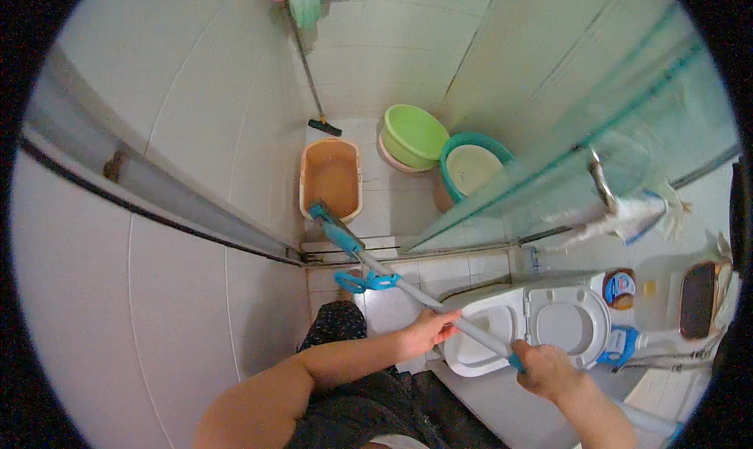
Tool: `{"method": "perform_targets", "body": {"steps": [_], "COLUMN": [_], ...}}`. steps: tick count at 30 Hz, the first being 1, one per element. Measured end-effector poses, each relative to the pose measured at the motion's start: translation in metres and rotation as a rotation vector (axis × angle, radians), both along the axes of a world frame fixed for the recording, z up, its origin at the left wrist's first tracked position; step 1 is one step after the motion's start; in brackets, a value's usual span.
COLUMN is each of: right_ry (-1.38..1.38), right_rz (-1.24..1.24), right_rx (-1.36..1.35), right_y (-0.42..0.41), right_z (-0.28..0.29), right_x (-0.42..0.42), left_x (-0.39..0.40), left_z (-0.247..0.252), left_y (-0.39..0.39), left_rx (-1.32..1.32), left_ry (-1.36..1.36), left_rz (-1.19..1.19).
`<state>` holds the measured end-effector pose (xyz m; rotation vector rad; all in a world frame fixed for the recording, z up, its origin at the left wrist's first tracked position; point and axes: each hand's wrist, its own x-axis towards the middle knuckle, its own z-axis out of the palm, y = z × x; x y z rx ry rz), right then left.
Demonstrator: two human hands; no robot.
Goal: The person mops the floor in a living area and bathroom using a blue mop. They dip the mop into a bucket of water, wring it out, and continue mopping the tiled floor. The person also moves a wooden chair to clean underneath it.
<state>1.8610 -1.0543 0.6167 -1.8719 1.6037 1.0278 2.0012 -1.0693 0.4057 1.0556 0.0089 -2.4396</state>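
Observation:
A squeeze mop with a grey pole [419, 296] slants across the view, from upper left to lower right. My right hand [547, 369] is wrapped around its upper end, by a blue section. Lower down the pole, my left hand [432, 331] holds it between thumb and fingers. A blue lever handle [367, 281] sticks out from the pole beyond my left hand. The mop's blue head [332, 228] reaches over the near rim of a peach-coloured rectangular basin [303, 178]. Brownish liquid seems to fill the basin; whether the mop's tip touches it, I cannot tell.
A glass partition [565, 161] and a door track [435, 254] cross before me. Behind stand a light green basin [415, 134], a teal tub [453, 155] and a floor squeegee [325, 126]. At right is a toilet [482, 331] with its lid up, bottles beside it.

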Motion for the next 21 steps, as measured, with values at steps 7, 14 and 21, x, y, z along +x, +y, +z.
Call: {"method": "perform_targets", "body": {"steps": [7,14,21], "right_ry": [0.323,0.046,0.181], "right_rz": [0.516,0.723,0.619], "right_rx": [-0.714,-0.622,-0.56], "right_y": [0.051,0.107,0.187], "right_z": [0.013,-0.054,-0.113], "right_x": [0.013,-0.018,-0.041], "left_x": [-0.02,-0.049,-0.078], "left_z": [-0.01,-0.088,-0.028], "left_y": [0.032,0.102,0.178], "left_rx": [0.291,0.543,0.356], "left_ry": [0.207,0.166,0.146], "left_rz": [0.036,-0.1,-0.559]}}
